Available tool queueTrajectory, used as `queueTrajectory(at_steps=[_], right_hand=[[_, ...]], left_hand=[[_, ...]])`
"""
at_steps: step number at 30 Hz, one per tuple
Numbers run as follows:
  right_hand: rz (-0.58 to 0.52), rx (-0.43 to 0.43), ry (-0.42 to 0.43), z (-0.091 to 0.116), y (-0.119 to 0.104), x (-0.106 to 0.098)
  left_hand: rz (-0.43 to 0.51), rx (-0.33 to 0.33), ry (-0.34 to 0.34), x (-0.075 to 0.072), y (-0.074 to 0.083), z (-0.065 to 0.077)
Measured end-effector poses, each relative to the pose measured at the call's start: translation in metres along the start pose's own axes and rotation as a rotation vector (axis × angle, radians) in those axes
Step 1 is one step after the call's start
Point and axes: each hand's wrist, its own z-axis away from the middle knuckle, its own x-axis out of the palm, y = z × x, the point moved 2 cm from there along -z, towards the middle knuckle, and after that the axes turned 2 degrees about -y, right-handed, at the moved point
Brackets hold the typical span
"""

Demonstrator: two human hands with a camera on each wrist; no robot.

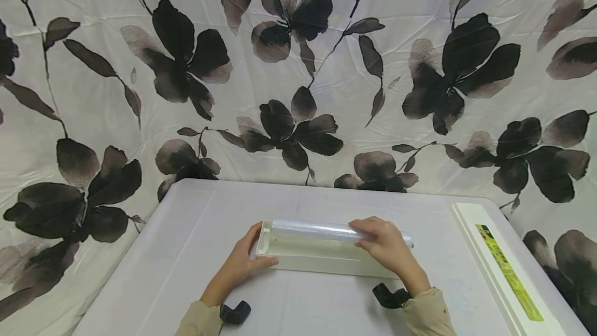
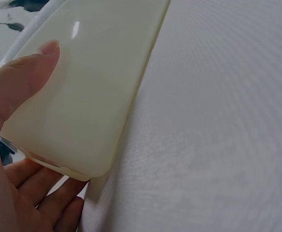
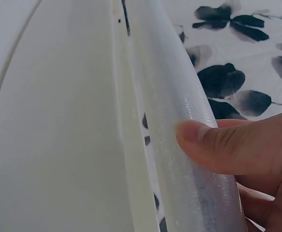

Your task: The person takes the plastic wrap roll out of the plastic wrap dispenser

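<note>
A long, cream-coloured open box [image 1: 322,266] sits at the middle of the table in the head view. My left hand [image 1: 240,261] grips its left end, thumb on the front wall and fingers round the far side, as the left wrist view also shows on the box's smooth face [image 2: 88,96]. A roll of clear cling film [image 1: 308,229] lies along the box's back edge, its right end sticking out past my fingers. With thumb and fingers my right hand [image 1: 384,242] holds that roll near its right end. In the right wrist view a narrow gap runs between roll [image 3: 175,92] and box wall [image 3: 59,121].
At the right of the table lies a long white lid-like piece [image 1: 466,222] with a yellow-green label [image 1: 508,271]. Both wrists carry black camera mounts [image 1: 235,313]. Behind the white table [image 1: 158,253] hangs a floral cloth [image 1: 364,102].
</note>
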Motion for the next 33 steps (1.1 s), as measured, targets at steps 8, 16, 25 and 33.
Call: queueTrajectory(at_steps=[8, 16, 25, 33], right_hand=[[0.035, -0.035, 0.068, 0.001, 0.001, -0.006], [0.070, -0.065, 0.118, 0.004, 0.003, -0.014], [0.072, -0.037, 0.157, 0.010, 0.002, -0.024], [0.077, 0.039, 0.200, 0.019, 0.000, -0.035]], left_hand=[[0.008, 0.014, 0.000, 0.000, -0.001, 0.001], [-0.003, 0.013, -0.001, -0.001, 0.000, 0.002], [-0.012, -0.005, 0.007, -0.001, 0.001, 0.001], [-0.013, -0.010, 0.004, 0.000, 0.001, 0.001]])
